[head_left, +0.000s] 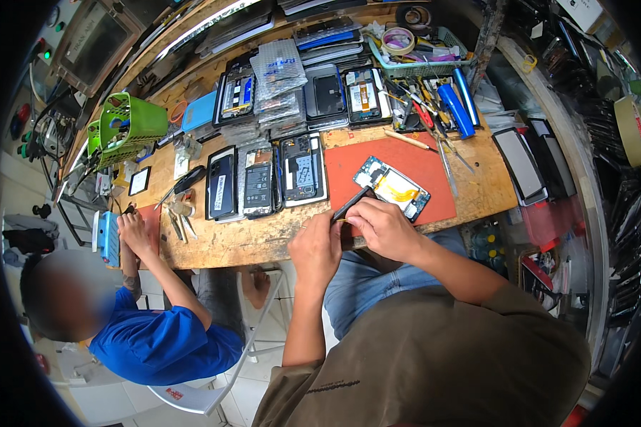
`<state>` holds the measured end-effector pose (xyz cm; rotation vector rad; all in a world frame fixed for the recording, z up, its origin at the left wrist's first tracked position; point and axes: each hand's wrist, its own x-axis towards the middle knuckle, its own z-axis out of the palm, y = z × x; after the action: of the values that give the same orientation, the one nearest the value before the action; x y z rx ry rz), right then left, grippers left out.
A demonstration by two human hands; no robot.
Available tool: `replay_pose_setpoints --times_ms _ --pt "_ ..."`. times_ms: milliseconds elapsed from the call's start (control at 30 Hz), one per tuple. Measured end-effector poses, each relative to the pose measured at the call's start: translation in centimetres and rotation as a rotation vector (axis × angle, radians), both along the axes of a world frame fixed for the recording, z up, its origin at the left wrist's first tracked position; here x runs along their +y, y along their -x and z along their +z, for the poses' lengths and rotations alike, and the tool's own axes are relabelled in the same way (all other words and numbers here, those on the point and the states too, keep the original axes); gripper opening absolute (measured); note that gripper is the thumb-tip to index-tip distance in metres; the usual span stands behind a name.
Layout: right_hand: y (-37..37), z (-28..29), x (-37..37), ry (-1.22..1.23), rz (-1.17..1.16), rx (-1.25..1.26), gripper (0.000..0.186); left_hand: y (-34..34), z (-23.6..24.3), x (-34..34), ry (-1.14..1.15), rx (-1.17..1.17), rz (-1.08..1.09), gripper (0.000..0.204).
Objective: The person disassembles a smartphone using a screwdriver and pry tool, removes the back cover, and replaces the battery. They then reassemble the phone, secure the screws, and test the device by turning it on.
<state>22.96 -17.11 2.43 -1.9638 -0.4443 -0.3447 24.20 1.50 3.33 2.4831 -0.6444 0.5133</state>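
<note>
Both my hands meet at the bench's front edge, by the lower left of an orange-red mat (345,156). My left hand (315,249) is closed round a dark, narrow piece (352,203) that slants up to the right; its kind I cannot make out. My right hand (386,226) is pinched beside it, with a small yellowish bit showing near the fingertips. What the right fingers hold is mostly hidden. Just beyond lies an opened phone (417,204) on the mat, its inside facing up, with a yellow flex cable (399,188) across it.
Opened phones (258,186) stand in a row left of the mat. Tweezers (447,167), a wooden-handled tool (409,140) and a blue cylinder (456,112) lie at the right. A green basket (132,117) is far left. A person in blue (160,341) works at my left.
</note>
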Motion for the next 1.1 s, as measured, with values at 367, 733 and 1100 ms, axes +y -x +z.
replay_pose_setpoints --times_ms 367,733,1100 --pt "0.7 4.5 -2.7 -0.390 0.091 0.405 0.007 1.5 0.6 0.4 -0.007 -0.074 -0.121 0.031" --pt "-0.1 0.1 -3.5 -0.697 -0.041 0.505 0.018 2.6 0.8 0.8 1.196 0.392 0.005 0.027" --pt "1.6 -1.1 -4.1 -0.466 -0.006 0.540 0.026 4.8 -3.7 -3.2 1.223 0.768 -0.172 0.023"
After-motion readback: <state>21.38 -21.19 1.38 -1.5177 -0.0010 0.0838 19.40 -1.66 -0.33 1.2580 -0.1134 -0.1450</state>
